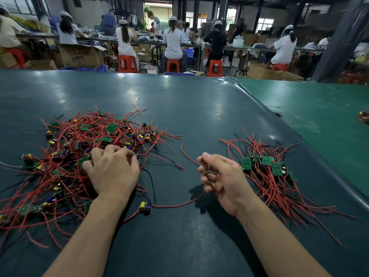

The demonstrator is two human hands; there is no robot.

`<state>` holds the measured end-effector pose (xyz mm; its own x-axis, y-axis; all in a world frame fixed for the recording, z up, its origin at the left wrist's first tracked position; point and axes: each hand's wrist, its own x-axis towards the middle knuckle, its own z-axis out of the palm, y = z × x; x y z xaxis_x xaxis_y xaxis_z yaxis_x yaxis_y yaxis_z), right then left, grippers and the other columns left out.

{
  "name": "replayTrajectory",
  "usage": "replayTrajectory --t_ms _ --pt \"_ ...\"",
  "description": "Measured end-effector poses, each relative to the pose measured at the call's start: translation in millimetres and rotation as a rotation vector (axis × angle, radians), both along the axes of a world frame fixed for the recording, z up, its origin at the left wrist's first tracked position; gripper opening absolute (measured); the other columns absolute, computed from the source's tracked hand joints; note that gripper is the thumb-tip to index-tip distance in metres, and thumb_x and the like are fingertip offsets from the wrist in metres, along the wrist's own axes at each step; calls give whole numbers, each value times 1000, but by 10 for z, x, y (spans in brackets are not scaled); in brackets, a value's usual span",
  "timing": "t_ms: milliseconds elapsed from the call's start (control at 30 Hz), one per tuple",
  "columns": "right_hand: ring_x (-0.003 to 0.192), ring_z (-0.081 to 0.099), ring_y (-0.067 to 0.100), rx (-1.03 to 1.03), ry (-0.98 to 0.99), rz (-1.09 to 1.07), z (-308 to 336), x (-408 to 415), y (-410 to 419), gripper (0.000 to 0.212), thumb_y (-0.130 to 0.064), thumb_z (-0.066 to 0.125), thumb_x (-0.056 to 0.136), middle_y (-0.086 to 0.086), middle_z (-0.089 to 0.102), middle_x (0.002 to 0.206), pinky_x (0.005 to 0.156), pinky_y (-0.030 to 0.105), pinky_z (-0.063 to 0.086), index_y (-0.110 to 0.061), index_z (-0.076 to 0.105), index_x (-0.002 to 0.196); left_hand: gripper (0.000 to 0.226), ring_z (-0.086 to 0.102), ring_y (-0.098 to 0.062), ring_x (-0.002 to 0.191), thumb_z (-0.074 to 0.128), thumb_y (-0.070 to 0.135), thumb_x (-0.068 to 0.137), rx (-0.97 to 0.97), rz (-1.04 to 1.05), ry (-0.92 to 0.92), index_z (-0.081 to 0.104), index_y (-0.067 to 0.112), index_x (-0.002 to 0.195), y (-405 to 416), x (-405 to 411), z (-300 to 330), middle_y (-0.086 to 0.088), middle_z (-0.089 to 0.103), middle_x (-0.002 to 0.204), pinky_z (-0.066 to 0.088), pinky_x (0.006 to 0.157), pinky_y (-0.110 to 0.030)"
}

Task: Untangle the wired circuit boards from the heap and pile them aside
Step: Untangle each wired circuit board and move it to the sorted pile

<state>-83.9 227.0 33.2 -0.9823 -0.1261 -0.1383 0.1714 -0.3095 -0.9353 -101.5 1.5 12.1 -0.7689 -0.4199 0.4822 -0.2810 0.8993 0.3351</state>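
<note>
The left hand (111, 168) digs curled fingers into the tangled heap (79, 156) on the tabletop (179, 108); the right hand (221, 176), apparently pinching a red wire (185, 152), hovers beside the sorted pile (271, 172).

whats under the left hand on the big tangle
The left hand rests on the heap, fingers curled into red wires. A green board edge shows beside its thumb. Whatever sits directly beneath the palm is covered, so I cannot tell which board it grips.

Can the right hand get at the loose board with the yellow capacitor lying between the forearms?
Probably yes: the right hand already pinches a red wire that seems to run to that board, with only bare mat between them.
</note>
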Motion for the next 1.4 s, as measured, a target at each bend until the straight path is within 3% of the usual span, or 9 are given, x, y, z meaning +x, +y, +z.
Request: replayTrajectory --t_ms 200,333,533,633,933,1033,1167,1267,1400 --pt "33 32 12 293 65 329 -26 82 -7 34 -41 74 79 1 41 43 37 15 26 -13 68 60 24 40 -24 109 61 34 85 14 -5 -130 63 29 109 26 -23 8 1 60 93 25 87 -43" --pt "46 54 11 430 99 469 -30 142 -65 24 -28 67 91 4 61 57 41 20 44 -14 72 73 25 40 -27 109 60 32 89 -34 17 -112 69 29 113 45 14 27 -1 67 109 28 88 -44" --pt "87 64 8 337 211 349 -43 127 -112 10 -14 68 89 2 71 93 85 22 51 -10 72 97 18 57 -37 99 61 13 92 21 -117 694 68 13 109 17 137 175 -8 68 108 38 87 -47" --pt "97 62 7 382 367 327 -72 136 -177 16 -7 68 89 2 71 103 96 26 48 -17 70 102 9 62 -34 93 66 6 91 -51 -399 835 71 4 99 171 200 187 -12 68 102 43 85 -46" --pt "51 59 14 -67 256 6 -9 42 -158 23 -33 67 77 5 68 74 44 20 45 -14 77 81 14 64 -30 90 71 -4 82 -9 -909 683 75 2 94 631 284 75 -12 64 102 53 77 -43" --pt "52 60 13 -125 274 -68 18 24 -89 19 -28 68 75 6 72 77 43 20 44 -12 78 75 17 63 -29 91 74 3 80 64 -948 729 69 6 96 653 327 82 -15 62 101 53 78 -41" --pt "62 67 15 -171 323 -94 50 14 -41 14 -20 66 77 7 74 79 53 21 52 -13 79 78 29 55 -18 59 60 27 92 196 -967 581 66 7 72 679 378 49 -1 59 69 47 56 -36" --pt "63 66 14 42 406 -80 28 37 -51 10 -12 68 82 5 73 74 54 22 52 -17 77 80 34 59 -11 57 55 46 89 482 -814 406 69 17 100 705 365 49 4 65 76 50 59 -29" --pt "58 63 13 168 433 -122 14 58 -98 16 0 68 86 5 71 68 51 22 52 -14 75 82 14 66 -9 65 69 27 87 666 -863 388 71 18 97 741 328 12 4 72 81 53 60 -26"
